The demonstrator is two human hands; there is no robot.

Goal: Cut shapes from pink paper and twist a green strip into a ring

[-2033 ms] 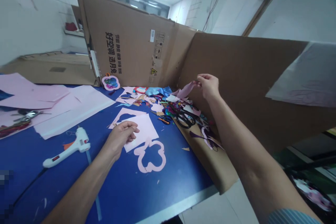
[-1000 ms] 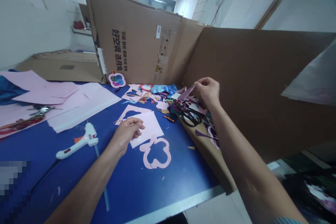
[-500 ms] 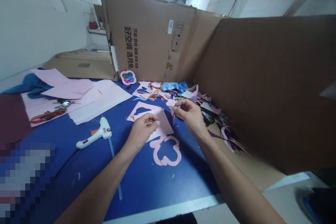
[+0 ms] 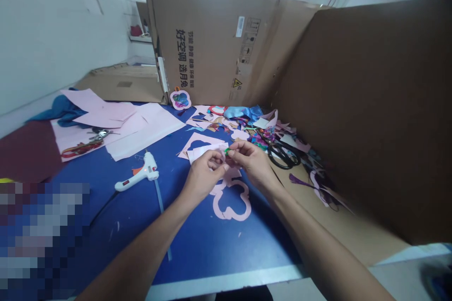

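Right hand (image 4: 251,163) has come over to the left hand (image 4: 204,175), both clenched, right pinching a tiny green piece (image 4: 227,152) against the pink paper (image 4: 206,152) gripped by the left, above the middle of the blue tabletop (image 4: 197,249), pink flower outline (image 4: 233,217) just below

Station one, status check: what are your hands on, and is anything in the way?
Left hand on pink paper. Right hand pinching small green piece. Pink flower-outline cutout under hands, nothing blocking; hot glue gun off left.

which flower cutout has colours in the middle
The flower at the foot of the cardboard: its middle is blue and purple, while the pink ring on the mat is hollow.
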